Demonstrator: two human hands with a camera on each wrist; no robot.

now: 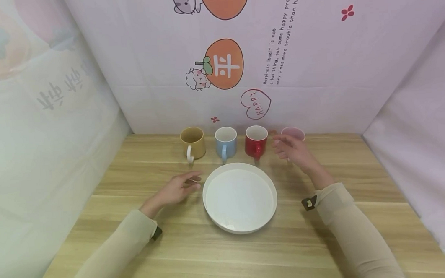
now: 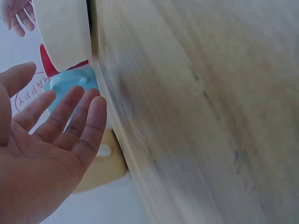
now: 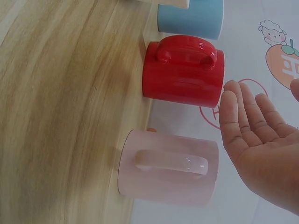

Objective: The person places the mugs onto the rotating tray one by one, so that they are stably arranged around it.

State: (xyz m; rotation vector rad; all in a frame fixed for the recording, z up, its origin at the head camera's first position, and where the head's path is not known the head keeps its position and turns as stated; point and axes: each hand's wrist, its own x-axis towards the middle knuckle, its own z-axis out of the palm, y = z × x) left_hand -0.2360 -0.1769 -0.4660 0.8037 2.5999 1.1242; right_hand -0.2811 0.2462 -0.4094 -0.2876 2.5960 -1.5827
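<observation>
Right, nothing held. My right hand (image 1: 294,151), fingers loosely extended, hovers near the pink mug (image 3: 161,185) and the red mug (image 3: 182,84); my left hand (image 1: 175,188), fingers spread and slightly bent, is just beside the white tray (image 1: 240,197). Pink mug's upright, rightmost of four, handle (image 3: 170,160) facing me. For a solid grip I'd approach low at the handle, avoid knocking the red mug, and keep my left clear of the tray rim.

The red mug (image 3: 183,77) looks glossy, the table (image 1: 236,260) wooden.
</observation>
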